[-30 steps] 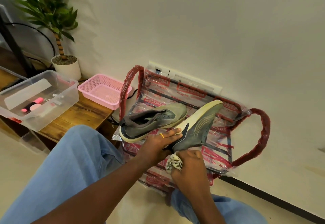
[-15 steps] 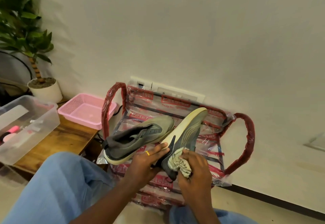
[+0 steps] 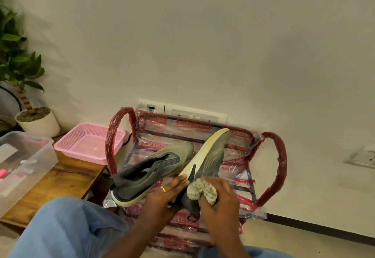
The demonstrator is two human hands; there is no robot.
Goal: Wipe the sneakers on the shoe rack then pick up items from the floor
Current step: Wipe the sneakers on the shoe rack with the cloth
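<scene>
Two grey-green sneakers sit on a plastic-wrapped shoe rack (image 3: 272, 168) with red handles. The left sneaker (image 3: 150, 172) lies flat, toe pointing right. The right sneaker (image 3: 211, 160) is tipped on its side, pale sole facing left. My left hand (image 3: 164, 195), a ring on one finger, grips the tipped sneaker at its heel end. My right hand (image 3: 219, 199) holds a crumpled pale cloth (image 3: 202, 189) and presses it against that sneaker's upper.
A pink mesh basket (image 3: 87, 142) and a clear plastic box (image 3: 26, 164) stand on a low wooden table (image 3: 67, 178) at the left. A potted plant (image 3: 36, 122) is behind them. Wall sockets (image 3: 192, 114) sit above the rack. My jeans-clad knee (image 3: 67, 229) fills the lower left.
My right hand has moved the cloth up from the sneaker's heel onto its side. My head has turned slightly right, so the table and plant shifted left.
</scene>
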